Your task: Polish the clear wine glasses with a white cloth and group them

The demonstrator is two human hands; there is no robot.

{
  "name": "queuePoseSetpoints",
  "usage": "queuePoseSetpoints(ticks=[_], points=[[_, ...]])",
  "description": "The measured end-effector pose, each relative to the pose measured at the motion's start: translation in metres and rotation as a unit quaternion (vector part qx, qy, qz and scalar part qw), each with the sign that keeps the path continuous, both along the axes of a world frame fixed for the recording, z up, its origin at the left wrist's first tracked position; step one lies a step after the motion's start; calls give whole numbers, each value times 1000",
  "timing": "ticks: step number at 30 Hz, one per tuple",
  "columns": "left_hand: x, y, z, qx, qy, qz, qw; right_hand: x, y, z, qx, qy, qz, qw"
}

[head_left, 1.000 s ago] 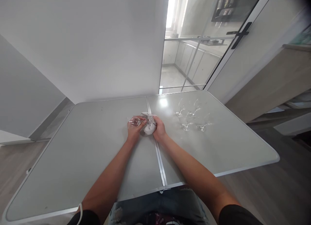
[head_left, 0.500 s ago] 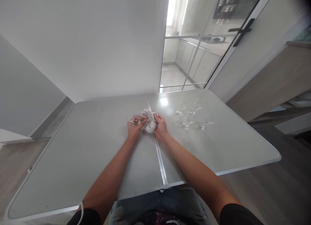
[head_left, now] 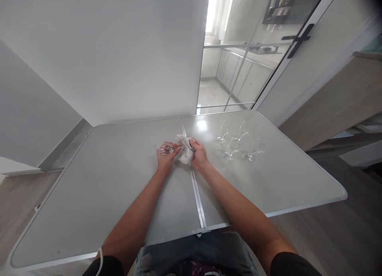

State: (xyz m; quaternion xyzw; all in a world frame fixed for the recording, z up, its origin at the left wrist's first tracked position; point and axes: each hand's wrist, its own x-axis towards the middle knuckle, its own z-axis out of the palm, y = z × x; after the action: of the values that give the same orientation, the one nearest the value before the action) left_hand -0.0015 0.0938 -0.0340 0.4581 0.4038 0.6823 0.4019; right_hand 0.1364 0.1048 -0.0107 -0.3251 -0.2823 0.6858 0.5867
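Note:
My left hand (head_left: 166,154) is closed around a clear wine glass (head_left: 164,149), which lies on its side with the bowl pointing left and the stem pointing right. A white cloth (head_left: 186,152) is bunched in my right hand (head_left: 199,152), wrapped about the foot end of the glass. Most of the foot is hidden by the cloth. Both hands are close together over the seam in the middle of the table.
Several clear stemmed glasses (head_left: 231,154) stand upright at the right of the pale folding table (head_left: 113,188). A white wall (head_left: 143,61) rises behind the table, beside a glass-paned door (head_left: 253,57) with a black handle (head_left: 300,40).
The cloth and my right hand have shifted very slightly to the right, and the cloth's folds have changed shape. My left hand keeps its hold on the wine glass.

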Motion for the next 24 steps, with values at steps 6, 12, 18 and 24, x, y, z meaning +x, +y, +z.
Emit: queuePoseSetpoints(ticks=[6, 12, 18, 24], points=[[-1, 1, -2, -11, 1, 13, 1000, -2, -3, 2, 1, -28, 15, 999], [-1, 0, -2, -10, -4, 9, 1000, 0, 0, 2, 5, -46, 15, 999], [-1, 0, 0, -9, -20, 3, 1000, -2, 0, -2, 3, -46, 31, 998], [-2, 3, -1, -17, -36, 21, 999, 1, 1, -1, 36, -97, 14, 995]])
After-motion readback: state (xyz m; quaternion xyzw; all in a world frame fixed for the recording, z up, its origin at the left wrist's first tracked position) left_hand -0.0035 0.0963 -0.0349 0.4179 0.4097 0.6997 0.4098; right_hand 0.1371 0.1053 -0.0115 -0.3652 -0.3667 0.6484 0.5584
